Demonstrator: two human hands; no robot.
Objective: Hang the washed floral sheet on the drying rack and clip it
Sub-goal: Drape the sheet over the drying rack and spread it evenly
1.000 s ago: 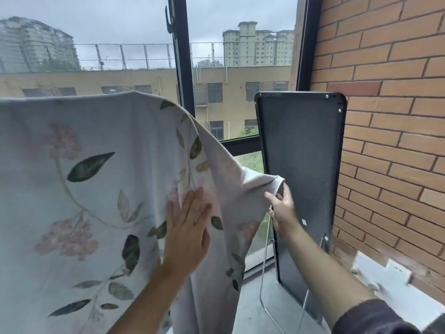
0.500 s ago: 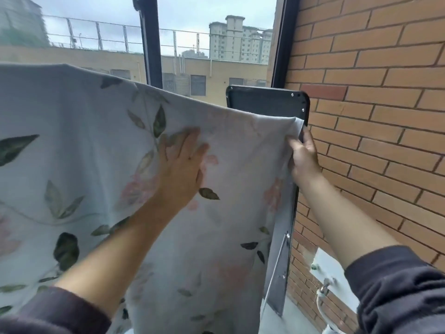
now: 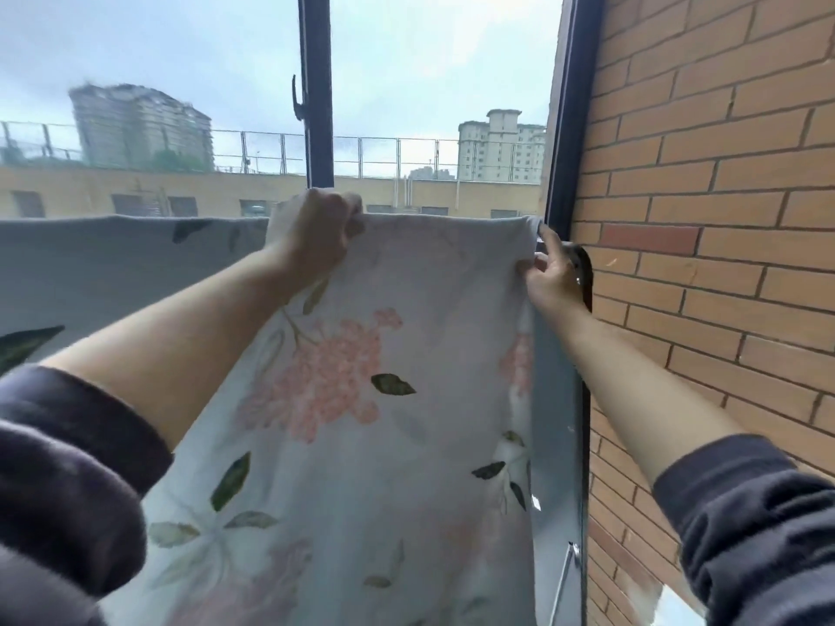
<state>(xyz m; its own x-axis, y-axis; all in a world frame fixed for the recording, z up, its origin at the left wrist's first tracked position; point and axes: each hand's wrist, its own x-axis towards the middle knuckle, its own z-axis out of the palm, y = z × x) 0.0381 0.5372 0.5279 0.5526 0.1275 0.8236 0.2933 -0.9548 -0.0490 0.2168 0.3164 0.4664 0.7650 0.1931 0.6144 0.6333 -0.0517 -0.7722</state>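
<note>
The soft pale cloth sheet (image 3: pixel 361 399) printed with pink blossoms and green leaves hangs from its top fold, with whatever carries it hidden. It looks limp, damp-heavy and apt to slide, so that fold is the place to grip. The left hand (image 3: pixel 318 234) fists it at 10 o'clock in view, and the right hand (image 3: pixel 549 277) pinches its corner at 2 o'clock.

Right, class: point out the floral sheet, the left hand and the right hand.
floral sheet (image 3: pixel 325 377): head view, pink flower print.
left hand (image 3: pixel 323 232): head view, back of the fist.
right hand (image 3: pixel 549 284): head view, back of the hand.
</note>
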